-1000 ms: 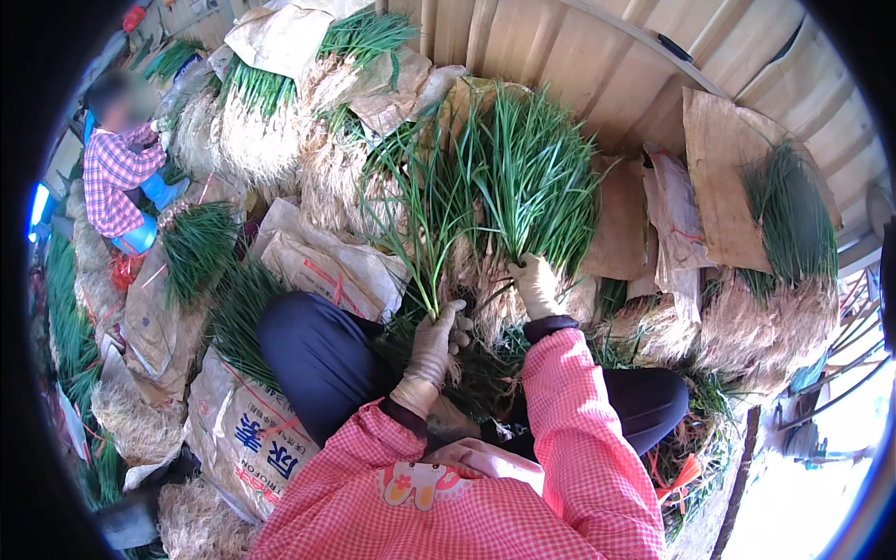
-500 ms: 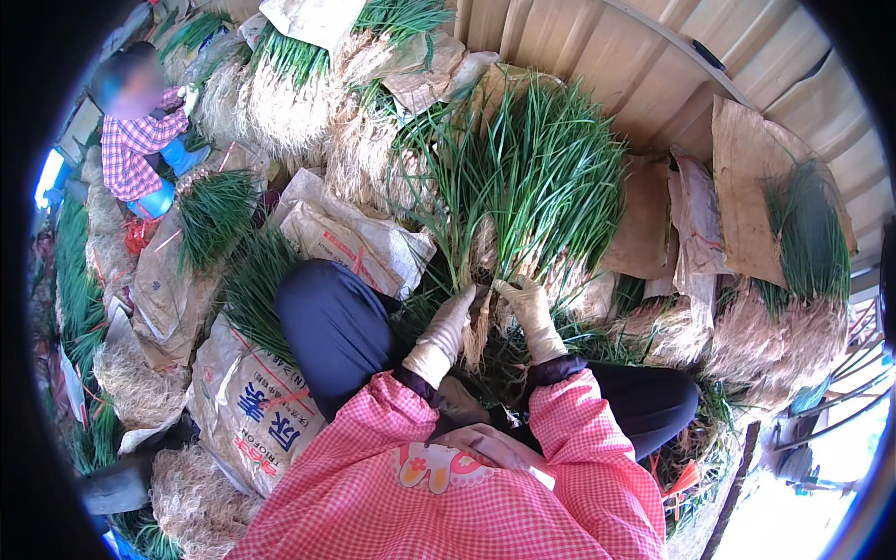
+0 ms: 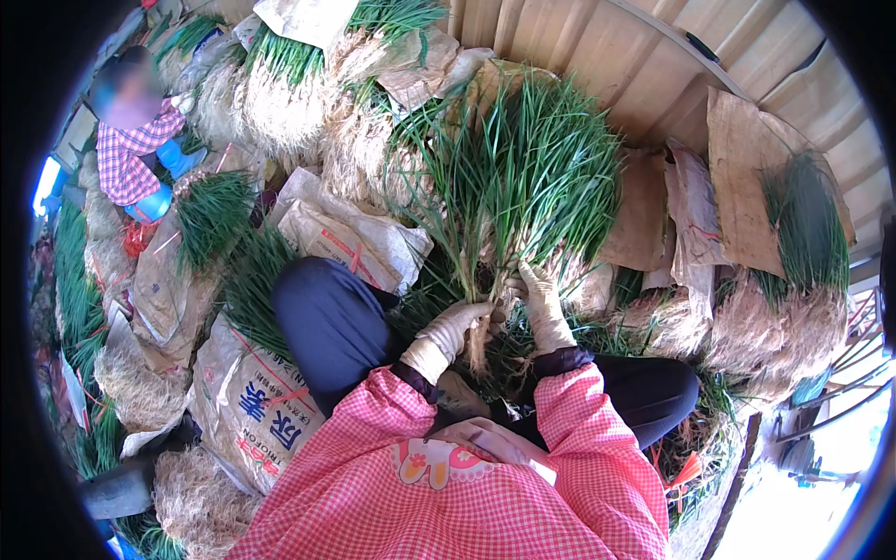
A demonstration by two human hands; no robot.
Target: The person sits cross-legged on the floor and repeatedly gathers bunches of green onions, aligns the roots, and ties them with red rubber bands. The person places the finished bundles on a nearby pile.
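My left hand (image 3: 450, 330), in a pale glove, is closed round a small bunch of chives, its pale roots (image 3: 478, 350) hanging below the fingers and its leaves rising above. Close beside it, my gloved right hand (image 3: 543, 303) has its fingers bent at the stem bases of the large chive heap (image 3: 551, 177), pinching stems there. The heap's long green leaves point away from me, roots toward me. Just which stems lie between the right fingertips is partly hidden.
Chive bundles with matted roots (image 3: 775, 336) stand at right by brown sheets (image 3: 747, 187). Printed woven sacks (image 3: 247, 411) lie left of my knee (image 3: 331, 327). A corrugated wall (image 3: 644, 65) closes the far side. A co-worker in a checked shirt (image 3: 135, 159) sits at far left.
My left hand has shifted slightly down and right, now wrapped across the bunch's stems. My right hand has risen a little at the heap's stem bases.
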